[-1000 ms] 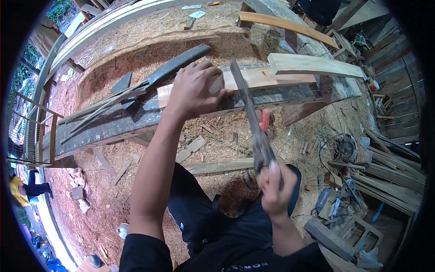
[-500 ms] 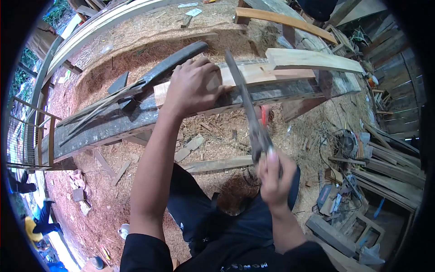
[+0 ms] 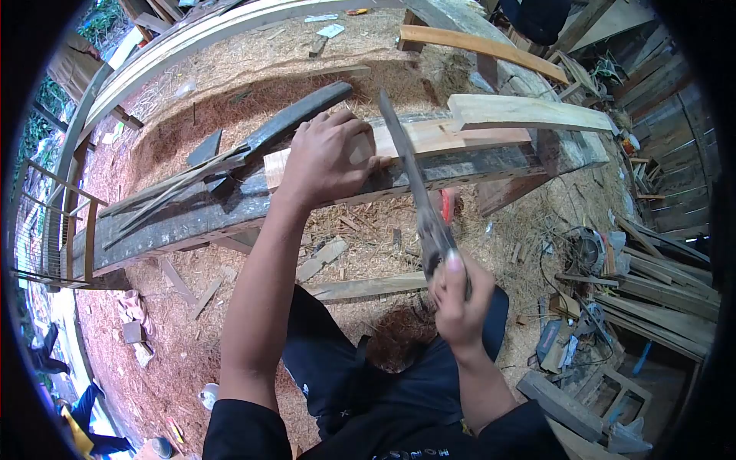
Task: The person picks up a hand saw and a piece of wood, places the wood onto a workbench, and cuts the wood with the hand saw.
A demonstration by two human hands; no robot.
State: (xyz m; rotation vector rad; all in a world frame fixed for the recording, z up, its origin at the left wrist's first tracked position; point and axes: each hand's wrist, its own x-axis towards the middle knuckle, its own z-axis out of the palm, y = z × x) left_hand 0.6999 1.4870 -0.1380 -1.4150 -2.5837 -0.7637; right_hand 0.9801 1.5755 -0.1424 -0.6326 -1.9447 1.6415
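Observation:
My left hand (image 3: 330,157) is pressed over a pale wooden board (image 3: 437,138), its fingers curled towards the far edge and its thumb along the near side. The board lies on a thick, weathered beam (image 3: 184,222). In my right hand (image 3: 462,299) is the handle of a handsaw (image 3: 410,165), its blade pointing away from me and crossing the board just right of my left thumb. From this angle the blade shows nearly edge-on, and how deep it sits in the wood cannot be seen.
A second pale board (image 3: 529,113) rests across the beam's right part. Dark timber (image 3: 299,115) and thin strips lie to the left. Sawdust and offcuts cover the ground. A circular saw (image 3: 589,249) and stacked planks (image 3: 652,299) are at the right. People (image 3: 84,422) are at the left edge.
The saw and my right hand have shifted only slightly, the hand a touch lower in view. My left hand keeps its place on the board. The whole view has tilted a little.

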